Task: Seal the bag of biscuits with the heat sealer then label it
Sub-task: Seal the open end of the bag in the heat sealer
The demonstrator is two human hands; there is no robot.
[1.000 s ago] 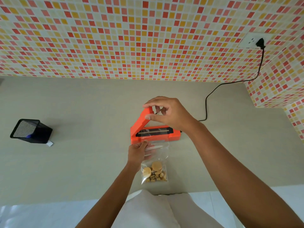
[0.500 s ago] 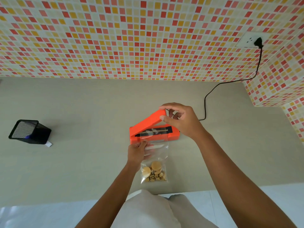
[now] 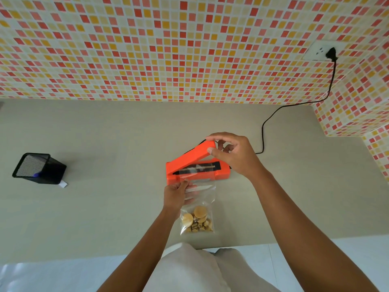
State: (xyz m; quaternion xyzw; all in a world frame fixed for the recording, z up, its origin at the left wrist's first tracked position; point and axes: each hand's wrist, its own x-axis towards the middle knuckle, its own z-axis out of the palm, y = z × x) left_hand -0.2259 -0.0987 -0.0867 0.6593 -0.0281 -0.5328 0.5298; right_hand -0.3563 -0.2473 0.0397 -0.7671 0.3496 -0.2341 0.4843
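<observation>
An orange heat sealer point(image 3: 221, 172) sits at the middle of the grey counter, its hinged arm point(image 3: 190, 158) raised at a slant. My right hand point(image 3: 233, 153) grips the free end of that arm. A clear plastic bag of biscuits point(image 3: 197, 220) lies in front of the sealer, with its open top laid over the black sealing strip point(image 3: 197, 168). My left hand point(image 3: 177, 193) pinches the bag's upper left edge. The round biscuits are bunched at the bag's near end.
A black mesh pen holder point(image 3: 39, 167) stands at the left, with a small white slip point(image 3: 63, 184) beside it. The sealer's black cord point(image 3: 263, 131) runs back right to a wall socket point(image 3: 322, 52). A tiled wall corner point(image 3: 347, 114) juts out at right.
My right hand has brought the sealer's arm down from steep to a shallower slant. My left hand and the bag have stayed in place.
</observation>
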